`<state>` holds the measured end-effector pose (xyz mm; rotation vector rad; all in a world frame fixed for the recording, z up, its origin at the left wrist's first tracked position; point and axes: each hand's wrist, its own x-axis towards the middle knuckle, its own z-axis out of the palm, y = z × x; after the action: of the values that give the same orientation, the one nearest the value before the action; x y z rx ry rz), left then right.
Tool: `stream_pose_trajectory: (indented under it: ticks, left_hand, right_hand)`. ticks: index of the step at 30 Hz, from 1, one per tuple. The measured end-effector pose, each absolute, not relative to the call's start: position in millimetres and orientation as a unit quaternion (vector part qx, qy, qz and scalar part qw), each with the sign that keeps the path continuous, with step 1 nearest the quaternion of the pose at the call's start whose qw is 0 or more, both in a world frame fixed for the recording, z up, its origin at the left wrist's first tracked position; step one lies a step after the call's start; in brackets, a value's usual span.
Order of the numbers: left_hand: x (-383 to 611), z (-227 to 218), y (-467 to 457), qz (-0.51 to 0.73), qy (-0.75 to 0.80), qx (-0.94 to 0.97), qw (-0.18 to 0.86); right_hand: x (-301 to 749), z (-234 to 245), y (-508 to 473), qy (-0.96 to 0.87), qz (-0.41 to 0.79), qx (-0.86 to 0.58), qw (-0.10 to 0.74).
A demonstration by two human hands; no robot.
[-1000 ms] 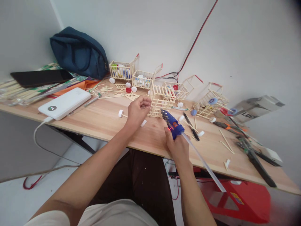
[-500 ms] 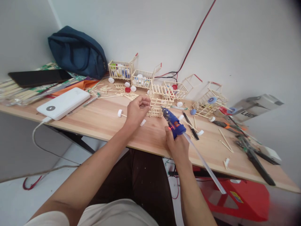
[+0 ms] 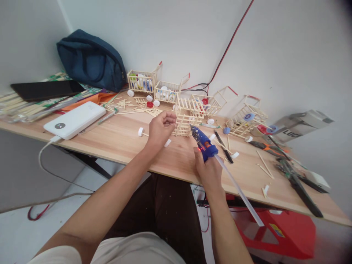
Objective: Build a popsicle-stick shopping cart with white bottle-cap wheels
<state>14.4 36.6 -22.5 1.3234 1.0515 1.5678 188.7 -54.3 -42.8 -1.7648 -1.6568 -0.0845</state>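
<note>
My right hand [image 3: 210, 172] is closed around the handle of a blue glue gun [image 3: 202, 137], with a long clear glue stick [image 3: 239, 190] trailing from its back. The nozzle points at the right side of a small stick-built cart frame [image 3: 185, 128] on the table. My left hand [image 3: 161, 128] is at the left side of that frame, fingertips pinched on its edge. Beneath the left hand lies a stick axle with white cap wheels [image 3: 140, 132], its middle hidden by the hand.
Finished stick carts holding bottle caps [image 3: 141, 82] stand along the wall, with another stick cart [image 3: 244, 119] to the right. Loose sticks [image 3: 148, 111], a black pen [image 3: 223, 146], pliers [image 3: 264, 146] and a white power bank [image 3: 74, 120] lie on the wooden table [image 3: 123, 143].
The glue gun's nozzle has shifted very slightly right, a little away from the frame. My left hand keeps its place, and the rest looks the same.
</note>
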Motion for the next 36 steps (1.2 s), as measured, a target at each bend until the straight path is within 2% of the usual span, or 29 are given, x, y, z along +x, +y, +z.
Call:
stream_pose_trajectory:
  ticks: [8, 22, 36]
  left_hand:
    - [14.3, -22.0, 37.0, 0.621, 0.420, 0.522, 0.405]
    - [13.7, -22.0, 36.3, 0.625, 0.419, 0.521, 0.402]
    - [13.5, -22.9, 36.2, 0.620, 0.425, 0.528, 0.395]
  right_hand:
    - [189.9, -29.2, -54.2, -0.643, -0.019, -0.685, 0.342]
    - [202.5, 22.8, -53.7, -0.702, 0.053, -0.641, 0.307]
    - [210.0, 24.8, -45.6, -0.702, 0.079, -0.656, 0.266]
